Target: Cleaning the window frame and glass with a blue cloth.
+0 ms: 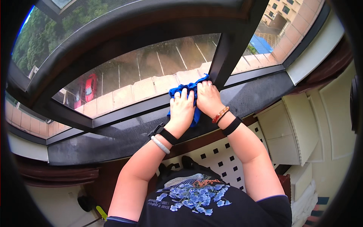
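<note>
A crumpled blue cloth (196, 118) lies over the lower rail of the window frame and hangs a little onto the dark sill (151, 128). My left hand (182, 109) presses on it from above, fingers bent over the rail. Close beside it, my right hand (208, 97) grips the cloth near the upright post (223, 56), its knuckles toward the glass. Part of the cloth is hidden under both hands. A corner of it sticks up beyond the right fingers against the post.
The window pane (143, 64) rises just past the hands, with a parking area outside. Dark red curtains (56, 174) hang at both ends of the sill. A white cabinet (281, 130) stands at the right. Black-dotted white tiles (215, 159) cover the floor by my feet.
</note>
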